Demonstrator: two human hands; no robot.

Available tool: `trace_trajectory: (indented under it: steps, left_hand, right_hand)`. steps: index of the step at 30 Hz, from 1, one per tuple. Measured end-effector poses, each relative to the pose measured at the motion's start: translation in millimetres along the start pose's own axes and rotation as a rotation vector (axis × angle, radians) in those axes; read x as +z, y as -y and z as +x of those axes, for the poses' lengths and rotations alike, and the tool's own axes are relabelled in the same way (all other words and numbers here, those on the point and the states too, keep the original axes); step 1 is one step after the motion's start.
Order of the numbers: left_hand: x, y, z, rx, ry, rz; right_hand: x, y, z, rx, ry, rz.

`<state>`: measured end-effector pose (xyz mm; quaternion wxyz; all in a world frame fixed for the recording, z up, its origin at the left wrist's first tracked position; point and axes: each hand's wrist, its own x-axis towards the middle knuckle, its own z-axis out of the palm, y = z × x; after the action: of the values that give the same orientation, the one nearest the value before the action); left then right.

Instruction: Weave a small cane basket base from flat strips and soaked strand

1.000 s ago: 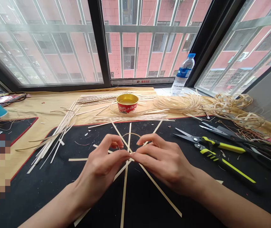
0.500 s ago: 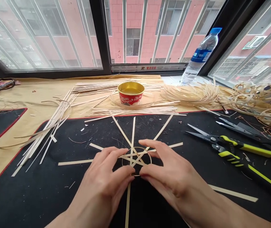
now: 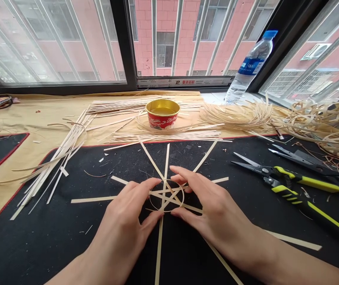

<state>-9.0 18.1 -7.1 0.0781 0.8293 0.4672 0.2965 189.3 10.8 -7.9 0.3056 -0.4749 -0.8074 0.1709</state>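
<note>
A thin ring of bamboo (image 3: 184, 196) lies over the crossing of several flat bamboo strips (image 3: 159, 249), which fan out like a star on the black mat. On the ring's left side, my left hand (image 3: 127, 215) curves round with index finger at the far edge and thumb at the near edge. My right hand (image 3: 216, 202) does the same from the right, thumb close to the near rim and fingers at the far rim. The strips inside the ring make a small star shape. Both palms hide parts of the strips.
Yellow-and-black handled shears (image 3: 288, 182) and dark scissors (image 3: 302, 160) lie at the right. A red tin bowl (image 3: 162, 121), loose strips (image 3: 65, 154) and coiled strips (image 3: 237, 115) sit farther back. A water bottle (image 3: 248, 69) leans by the window.
The ring has shifted a little to the left and away from me over the crossing. My thumbs have moved slightly farther apart, and the right fingers have moved up and left.
</note>
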Motion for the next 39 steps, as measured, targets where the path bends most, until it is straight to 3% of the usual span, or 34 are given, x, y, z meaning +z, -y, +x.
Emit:
trace_trajectory:
  steps: [9, 24, 29, 39]
  left_hand:
    - [-2.2, -0.6, 3.6, 0.106, -0.03, -0.087]
    - [-0.5, -2.3, 0.0, 0.041, -0.021, -0.202]
    - [-4.4, -0.3, 2.6, 0.089, 0.014, -0.158]
    - [-3.0, -4.4, -0.3, 0.022, 0.128, -0.164]
  right_hand:
    - [-4.1, 6.4, 1.9, -0.066, -0.005, 0.054]
    - [-6.2, 6.8, -0.2, -0.115, -0.009, -0.041]
    - [-7.3, 6.0, 0.8, -0.122, -0.012, -0.026]
    - [-10.6, 8.7, -0.4, -0.033, 0.111, -0.061]
